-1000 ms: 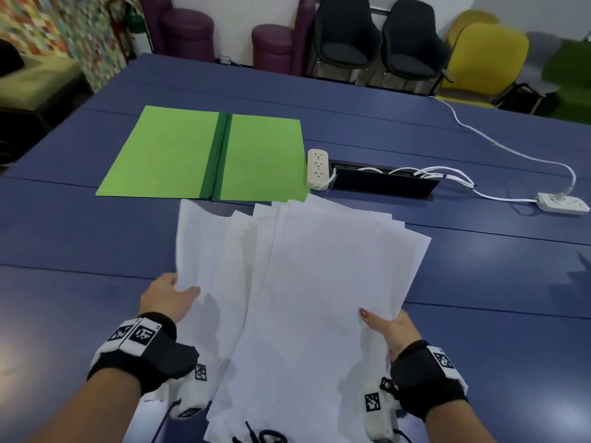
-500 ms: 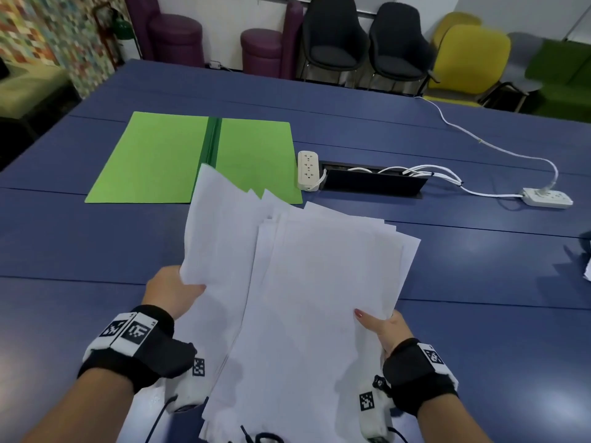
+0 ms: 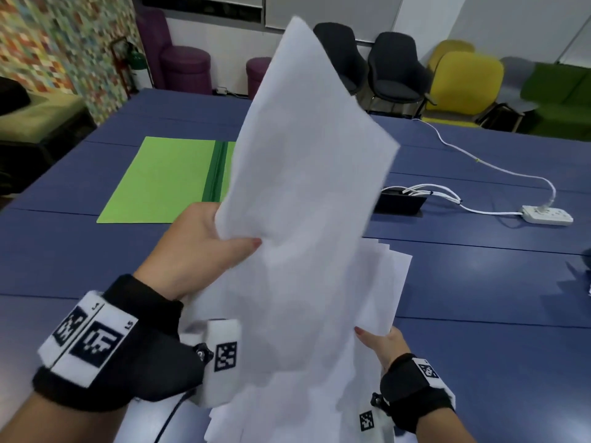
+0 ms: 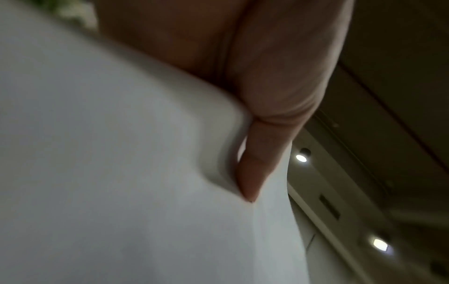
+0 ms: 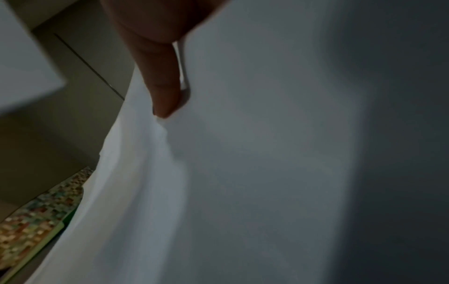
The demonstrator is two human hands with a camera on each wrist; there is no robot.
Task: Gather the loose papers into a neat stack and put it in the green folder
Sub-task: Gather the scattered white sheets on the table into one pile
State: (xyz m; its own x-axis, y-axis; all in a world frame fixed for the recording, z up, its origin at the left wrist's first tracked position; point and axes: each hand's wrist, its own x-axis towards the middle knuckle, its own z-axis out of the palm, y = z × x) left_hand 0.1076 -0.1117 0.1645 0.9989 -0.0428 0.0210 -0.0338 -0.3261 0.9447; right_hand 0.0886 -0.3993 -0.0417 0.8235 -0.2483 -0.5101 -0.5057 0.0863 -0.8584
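Note:
My left hand [image 3: 220,241] pinches a white sheet [image 3: 307,161] by its left edge and holds it up, tilted, above the table; its thumb [image 4: 252,173] presses on the paper [image 4: 121,173]. My right hand [image 3: 380,342] grips the right edge of the fanned stack of white papers [image 3: 380,282] held low in front of me, thumb [image 5: 165,92] on top of the stack [image 5: 243,173]. The green folder [image 3: 163,180] lies open and flat on the blue table [image 3: 479,282] beyond my left hand; the raised sheet hides its right half.
A black cable box [image 3: 399,203] with white cords is set into the table right of the folder. A white power strip [image 3: 547,215] lies at the far right. Black, yellow and green chairs [image 3: 463,84] and purple stools stand behind the table.
My left hand has lifted a sheet high out of the fanned papers, up and toward the middle. My right hand has kept its grip on the stack's right edge.

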